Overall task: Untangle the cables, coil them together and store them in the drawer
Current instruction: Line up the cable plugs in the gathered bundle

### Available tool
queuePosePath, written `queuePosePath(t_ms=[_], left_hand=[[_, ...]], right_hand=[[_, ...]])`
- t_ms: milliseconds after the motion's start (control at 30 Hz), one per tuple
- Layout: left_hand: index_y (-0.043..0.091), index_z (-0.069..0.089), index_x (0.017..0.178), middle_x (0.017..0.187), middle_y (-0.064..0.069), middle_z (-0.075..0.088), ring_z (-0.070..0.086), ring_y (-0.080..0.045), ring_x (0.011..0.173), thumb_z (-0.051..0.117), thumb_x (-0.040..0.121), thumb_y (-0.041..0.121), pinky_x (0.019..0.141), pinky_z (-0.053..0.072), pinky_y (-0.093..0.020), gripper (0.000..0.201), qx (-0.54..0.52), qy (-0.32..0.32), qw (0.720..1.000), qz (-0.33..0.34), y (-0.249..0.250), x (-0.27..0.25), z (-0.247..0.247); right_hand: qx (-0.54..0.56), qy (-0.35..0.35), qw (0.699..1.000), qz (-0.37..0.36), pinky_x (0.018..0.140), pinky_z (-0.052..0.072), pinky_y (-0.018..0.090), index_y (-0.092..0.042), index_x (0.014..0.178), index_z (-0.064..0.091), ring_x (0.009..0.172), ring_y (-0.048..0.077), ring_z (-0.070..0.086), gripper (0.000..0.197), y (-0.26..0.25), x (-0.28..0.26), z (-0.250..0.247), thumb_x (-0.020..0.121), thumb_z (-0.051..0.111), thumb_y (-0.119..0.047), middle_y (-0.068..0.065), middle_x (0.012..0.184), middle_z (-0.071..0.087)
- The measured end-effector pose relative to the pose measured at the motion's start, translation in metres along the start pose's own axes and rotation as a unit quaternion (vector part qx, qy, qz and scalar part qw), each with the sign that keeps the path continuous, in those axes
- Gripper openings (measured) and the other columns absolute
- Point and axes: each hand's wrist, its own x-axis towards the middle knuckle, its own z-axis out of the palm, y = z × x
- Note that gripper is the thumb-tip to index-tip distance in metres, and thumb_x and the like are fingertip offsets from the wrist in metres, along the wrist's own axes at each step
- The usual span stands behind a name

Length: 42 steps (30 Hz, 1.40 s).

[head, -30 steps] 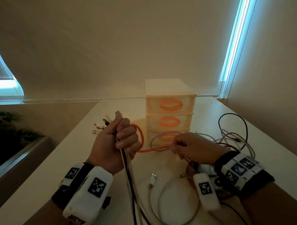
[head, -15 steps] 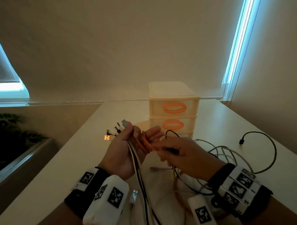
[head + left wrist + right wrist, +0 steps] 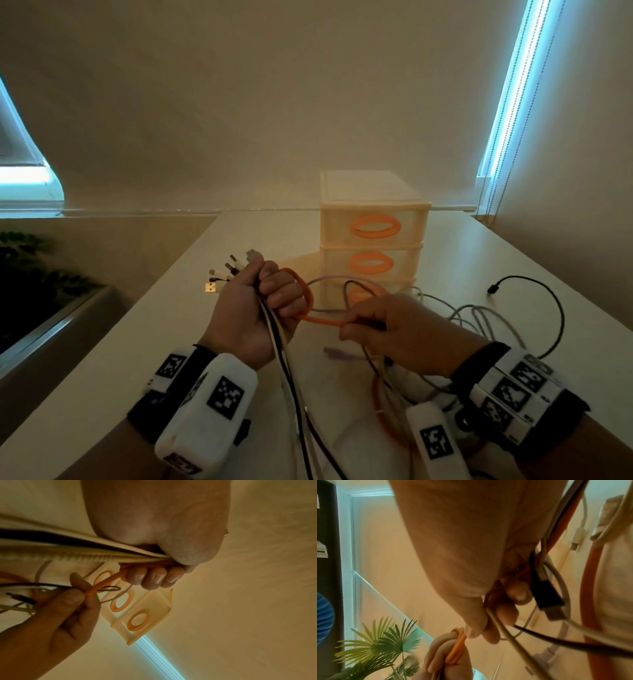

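Left fingers: the left hand (image 3: 251,310) clenched a bundle of white and black cables (image 3: 274,329), plugs fanned far-left.
Right fingers: the right hand (image 3: 394,334) pinched the looped orange cable (image 3: 308,310) between both hands.
Surface: a pale tabletop (image 3: 102,359) held loose cables right.
Drawers: a cream plastic three-drawer unit (image 3: 373,236) stood beyond, shut.

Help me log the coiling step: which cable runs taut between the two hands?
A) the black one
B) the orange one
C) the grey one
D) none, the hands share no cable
B: the orange cable loops out of the left hand, which grips the bundle of cables, and runs to the right hand, which pinches it.
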Motion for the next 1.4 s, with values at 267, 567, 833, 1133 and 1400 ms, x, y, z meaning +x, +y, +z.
queuePosePath(t_ms=[267, 567, 833, 1133, 1400], left_hand=[[0.024, 0.038, 0.066, 0.058, 0.011, 0.029, 0.025, -0.007, 0.049, 0.038, 0.106, 0.046, 0.05, 0.02, -0.022, 0.046, -0.012, 0.006, 0.998, 0.065, 0.031, -0.003, 0.0], [0.021, 0.039, 0.066, 0.052, 0.008, 0.036, 0.024, -0.007, 0.045, 0.031, 0.109, 0.049, 0.046, 0.021, -0.023, 0.052, 0.05, -0.121, 0.991, -0.039, 0.022, 0.0, -0.005], [0.021, 0.036, 0.065, 0.051, 0.007, 0.03, 0.024, -0.008, 0.04, 0.036, 0.106, 0.05, 0.044, 0.015, -0.025, 0.051, 0.076, -0.058, 0.995, -0.011, 0.008, 0.001, -0.004], [0.02, 0.039, 0.063, 0.052, 0.007, 0.029, 0.025, -0.008, 0.041, 0.039, 0.106, 0.047, 0.042, 0.018, -0.023, 0.051, 0.063, -0.014, 0.998, 0.024, 0.014, -0.001, -0.002], [0.016, 0.037, 0.069, 0.09, -0.023, 0.071, 0.069, -0.033, 0.078, 0.029, 0.108, 0.041, 0.07, 0.054, -0.036, 0.047, 0.267, -0.213, 0.93, -0.136, -0.021, -0.017, 0.016]], right_hand=[[-0.047, 0.049, 0.996, 0.054, 0.061, 0.051, 0.017, -0.035, 0.086, 0.072, 0.065, 0.006, 0.063, 0.006, 0.028, -0.012, -0.033, 0.092, 0.07, -0.035, -0.01, 0.074, 0.067], [-0.034, 0.066, 0.991, 0.108, 0.061, 0.047, 0.016, -0.036, 0.089, 0.076, 0.07, 0.01, 0.062, 0.016, 0.03, -0.012, -0.032, 0.095, 0.063, -0.043, -0.003, 0.077, 0.069], [0.105, -0.005, 0.993, 0.055, 0.069, 0.053, 0.022, -0.034, 0.098, 0.078, 0.067, 0.004, 0.062, 0.013, 0.008, -0.016, -0.026, 0.094, 0.067, -0.029, -0.007, 0.076, 0.07], [0.127, -0.032, 0.99, 0.051, 0.057, 0.038, 0.018, -0.022, 0.08, 0.074, 0.056, 0.006, 0.042, 0.028, -0.002, -0.015, -0.025, 0.1, 0.058, -0.031, -0.003, 0.061, 0.048], [0.017, 0.252, 0.961, 0.115, 0.065, 0.046, 0.024, -0.021, 0.077, 0.072, 0.072, 0.008, 0.062, 0.03, -0.003, 0.012, -0.004, 0.099, 0.058, -0.035, -0.005, 0.073, 0.069]])
